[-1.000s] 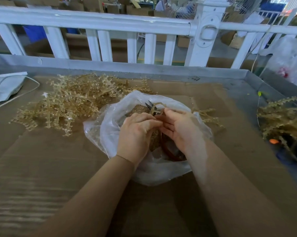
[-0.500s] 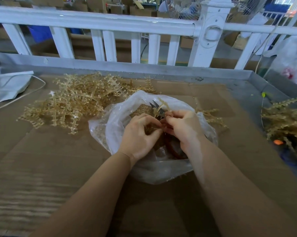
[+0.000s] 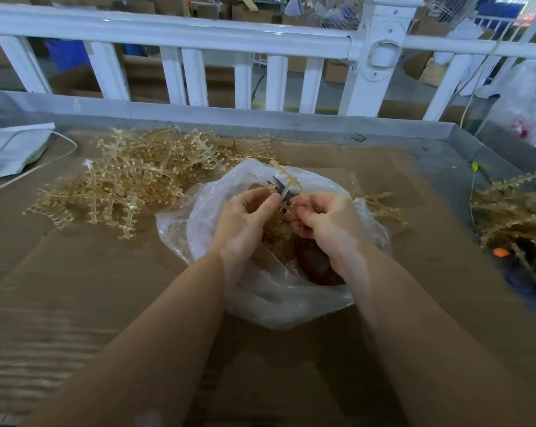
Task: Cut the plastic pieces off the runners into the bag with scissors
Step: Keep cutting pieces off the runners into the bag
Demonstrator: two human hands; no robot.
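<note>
A clear plastic bag (image 3: 291,303) lies open on the cardboard, with small golden pieces inside. Above its mouth my left hand (image 3: 245,223) pinches the lower end of a golden runner (image 3: 286,177) that sticks up and away from me. My right hand (image 3: 328,226) grips the scissors, whose dark blades (image 3: 280,188) are open around the runner; their reddish-brown handles (image 3: 316,266) show below my palm. A big heap of uncut golden runners (image 3: 131,186) lies to the left of the bag.
More runners (image 3: 381,208) lie just right of the bag, and another pile (image 3: 513,214) sits at the far right by an orange object (image 3: 501,252). A grey-white cloth (image 3: 10,149) lies far left. A metal rim (image 3: 229,117) and white railing (image 3: 199,35) close off the far side.
Both hands have risen a little above the bag. The runner now stands higher out of my fingers, with the scissor blades against it.
</note>
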